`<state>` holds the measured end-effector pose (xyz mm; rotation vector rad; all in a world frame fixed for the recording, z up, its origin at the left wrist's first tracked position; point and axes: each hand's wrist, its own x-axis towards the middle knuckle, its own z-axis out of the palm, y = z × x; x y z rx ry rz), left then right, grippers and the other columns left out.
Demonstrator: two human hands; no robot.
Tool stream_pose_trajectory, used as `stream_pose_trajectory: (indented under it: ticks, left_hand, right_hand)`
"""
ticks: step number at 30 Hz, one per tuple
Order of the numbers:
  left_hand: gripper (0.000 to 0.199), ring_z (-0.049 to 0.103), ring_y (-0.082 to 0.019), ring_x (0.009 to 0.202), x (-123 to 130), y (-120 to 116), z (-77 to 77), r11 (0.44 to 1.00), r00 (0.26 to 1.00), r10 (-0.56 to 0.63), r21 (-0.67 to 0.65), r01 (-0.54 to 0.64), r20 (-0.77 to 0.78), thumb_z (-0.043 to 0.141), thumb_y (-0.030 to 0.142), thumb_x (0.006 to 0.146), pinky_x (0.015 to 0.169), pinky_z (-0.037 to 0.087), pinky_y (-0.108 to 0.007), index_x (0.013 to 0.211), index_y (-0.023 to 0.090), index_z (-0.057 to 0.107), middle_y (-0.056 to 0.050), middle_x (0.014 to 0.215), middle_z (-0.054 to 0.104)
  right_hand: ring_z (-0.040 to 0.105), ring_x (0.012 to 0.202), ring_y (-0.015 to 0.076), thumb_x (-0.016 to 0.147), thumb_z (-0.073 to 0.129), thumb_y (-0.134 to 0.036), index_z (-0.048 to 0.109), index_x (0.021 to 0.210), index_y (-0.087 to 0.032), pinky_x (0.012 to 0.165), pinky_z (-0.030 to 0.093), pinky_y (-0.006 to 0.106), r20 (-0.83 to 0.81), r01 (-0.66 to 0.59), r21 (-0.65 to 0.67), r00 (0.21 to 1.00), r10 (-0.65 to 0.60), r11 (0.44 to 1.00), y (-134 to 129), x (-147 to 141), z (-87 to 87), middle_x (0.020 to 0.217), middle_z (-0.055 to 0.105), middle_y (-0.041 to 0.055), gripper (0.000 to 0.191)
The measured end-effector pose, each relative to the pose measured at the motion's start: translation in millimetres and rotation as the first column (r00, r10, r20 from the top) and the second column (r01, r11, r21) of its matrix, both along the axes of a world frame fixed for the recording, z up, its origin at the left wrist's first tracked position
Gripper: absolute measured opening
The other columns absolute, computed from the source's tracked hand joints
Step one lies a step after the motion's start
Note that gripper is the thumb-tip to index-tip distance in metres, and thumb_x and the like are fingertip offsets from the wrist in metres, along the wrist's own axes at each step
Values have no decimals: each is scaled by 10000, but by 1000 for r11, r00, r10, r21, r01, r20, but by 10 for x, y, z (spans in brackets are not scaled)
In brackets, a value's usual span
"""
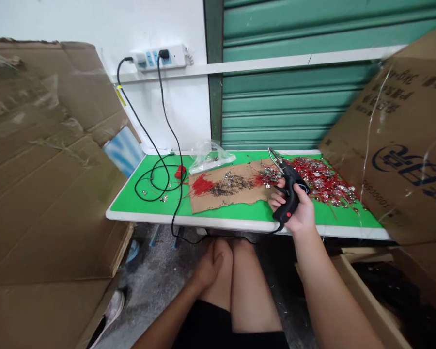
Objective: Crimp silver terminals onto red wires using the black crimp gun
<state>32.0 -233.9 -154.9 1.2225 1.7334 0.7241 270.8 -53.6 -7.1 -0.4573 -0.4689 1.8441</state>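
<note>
My right hand (298, 208) is wrapped round the grip of a black soldering gun (290, 191), raised over the table's front edge. Its metal tip points up and to the left, and its cord hangs from the grip's lower end. My left hand (208, 266) lies on my knee below the table, holding nothing. A torn cardboard sheet (236, 199) lies on the green tabletop (160, 208), bearing red wires (202, 185) and small metal parts (228, 177). Right of the gun spreads a heap of red wires with shiny metal pieces (323, 179).
Large cardboard (47, 169) walls the left side, and a printed carton panel (403, 135) leans at the right. Black cords (163, 179) run from a power strip (163, 57). A clear plastic bag (209, 157) sits at the back. An open box (370, 300) stands lower right.
</note>
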Motion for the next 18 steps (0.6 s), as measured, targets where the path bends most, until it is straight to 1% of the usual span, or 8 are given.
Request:
stream_pose_trajectory:
  ticks: [2,4,6,9,11,13,16,18]
  left_hand:
    - [689,648,-408,1291,114,-58,300,991,970,-65,-129,35,-235,648,302,842,1076,507,-463,1508,145,575,-247,1536,548]
    - [472,755,-404,1017,148,-48,697,948,907,-296,-207,241,-301,658,288,823,877,559,-449,1267,166,761,-235,1183,763]
    - [277,753,-277,757,82,79,1109,916,888,-401,-73,395,-227,602,342,894,712,529,-345,1039,264,826,-102,850,798]
    - [274,668,-199,624,-170,495,1543,913,897,-242,228,340,-370,602,410,929,640,466,-296,1067,279,799,-26,682,728]
    - [248,661,-196,675,-385,837,1641,900,865,-86,334,280,-494,632,353,901,668,472,-286,1069,251,785,-26,733,729]
    - [207,694,-224,869,-584,1145,1627,876,820,23,407,259,-572,648,274,870,767,498,-292,1022,226,779,-58,915,764]
    - [171,685,-227,838,-760,1478,1560,893,781,-1,351,282,-625,657,263,861,767,507,-303,957,201,785,-69,896,759]
    - [195,676,-207,800,-769,1635,1559,861,782,-85,349,369,-617,645,264,875,772,512,-295,980,195,794,-58,870,756]
  right_hand:
    - [494,543,73,781,855,-287,673,995,-259,478,481,213,18,-1,24,1000,1,1000,-2,7,-7,785,658,-49,282]
    - [486,545,78,788,849,-310,678,993,-267,470,475,223,44,-15,39,999,13,999,4,13,-19,798,657,-45,270]
    - [485,553,74,782,856,-325,684,1002,-259,471,476,226,48,-22,31,999,20,999,12,16,-32,835,669,-37,287]
    - [483,558,70,782,860,-328,686,1009,-260,478,480,223,35,-14,25,999,13,1000,18,20,-46,850,674,-37,294]
    - [487,561,78,798,847,-326,684,1010,-277,477,480,230,39,-12,35,999,10,999,19,22,-48,831,666,-39,272]
    - [493,563,85,808,838,-326,683,1015,-285,475,479,236,44,-6,39,999,5,999,17,21,-46,824,664,-38,262]
    - [493,558,89,812,835,-319,688,1010,-274,469,480,244,35,9,21,999,-9,1000,15,12,-40,834,672,-30,250]
    - [491,552,91,813,831,-304,695,1001,-260,464,481,248,16,15,-8,1000,-15,1000,14,6,-36,843,678,-21,236]
